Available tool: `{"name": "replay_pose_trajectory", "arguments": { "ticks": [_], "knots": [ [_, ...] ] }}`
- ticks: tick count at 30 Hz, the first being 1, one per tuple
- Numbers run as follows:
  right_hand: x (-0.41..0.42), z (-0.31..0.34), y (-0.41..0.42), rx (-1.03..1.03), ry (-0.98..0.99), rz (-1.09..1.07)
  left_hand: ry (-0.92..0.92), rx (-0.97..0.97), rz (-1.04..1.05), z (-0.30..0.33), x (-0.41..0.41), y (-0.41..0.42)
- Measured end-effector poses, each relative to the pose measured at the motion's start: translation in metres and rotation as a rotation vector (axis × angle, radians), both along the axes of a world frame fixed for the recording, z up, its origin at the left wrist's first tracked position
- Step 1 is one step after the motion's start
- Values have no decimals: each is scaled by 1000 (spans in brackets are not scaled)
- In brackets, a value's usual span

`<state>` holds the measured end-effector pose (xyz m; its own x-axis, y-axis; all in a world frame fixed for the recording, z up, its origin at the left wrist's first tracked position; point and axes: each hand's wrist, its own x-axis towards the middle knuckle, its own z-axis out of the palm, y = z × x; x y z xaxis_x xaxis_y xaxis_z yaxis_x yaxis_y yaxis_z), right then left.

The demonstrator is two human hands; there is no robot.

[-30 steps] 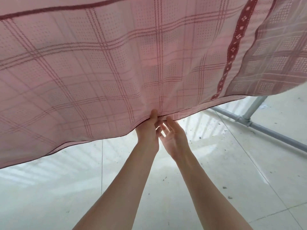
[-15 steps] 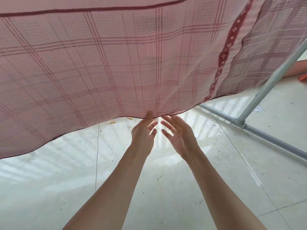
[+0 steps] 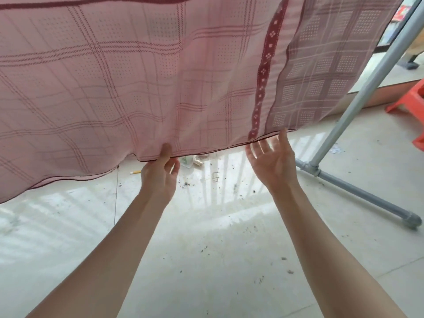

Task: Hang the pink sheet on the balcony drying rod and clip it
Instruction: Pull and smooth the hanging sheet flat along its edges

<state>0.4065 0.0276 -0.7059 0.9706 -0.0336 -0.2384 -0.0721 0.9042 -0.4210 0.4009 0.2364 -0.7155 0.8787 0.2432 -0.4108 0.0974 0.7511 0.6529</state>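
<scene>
The pink checked sheet (image 3: 137,76) with dark red bands hangs down from above and fills the upper part of the head view; the rod that carries it is out of frame. My left hand (image 3: 160,173) pinches the sheet's bottom hem between thumb and fingers. My right hand (image 3: 271,160) is spread open, palm up, just under the hem by the dark red patterned band, its fingertips at the edge. No clip is visible.
A grey metal rack leg (image 3: 367,83) slants down at the right to a floor bar (image 3: 358,193). An orange plastic stool (image 3: 410,102) stands at the far right. Litter and a small container (image 3: 187,161) lie on the pale tiled floor behind the sheet.
My hands have moved apart along the hem. The right hand let go and slid right toward the patterned band. The view has shifted, showing more floor and the stool.
</scene>
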Motion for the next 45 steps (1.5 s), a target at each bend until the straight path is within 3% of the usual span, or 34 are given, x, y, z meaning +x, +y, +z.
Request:
{"name": "replay_pose_trajectory", "arguments": {
  "ticks": [5,9,14,20,26,33,40,45],
  "knots": [
    [6,6,-27,4,21,-104,-6,-140,14,5,4,-14],
    [4,3,-32,-92,36,-67,20,-169,-197,11,-2,-60],
    [-6,2,-43,-152,26,-52,62,-39,-304,27,4,-111],
    [-11,7,-85,-104,-49,-277,86,52,-225,15,8,-114],
    [-10,16,-98,-389,-104,-407,93,84,-229,13,4,-114],
    [-15,19,-113,-84,-154,-360,85,101,-247,13,2,-112],
    [-28,5,-115,-190,-28,-272,81,92,-267,12,-1,-116],
    [-34,-1,-117,-267,-9,-324,80,100,-261,13,1,-112]
  ]
}}
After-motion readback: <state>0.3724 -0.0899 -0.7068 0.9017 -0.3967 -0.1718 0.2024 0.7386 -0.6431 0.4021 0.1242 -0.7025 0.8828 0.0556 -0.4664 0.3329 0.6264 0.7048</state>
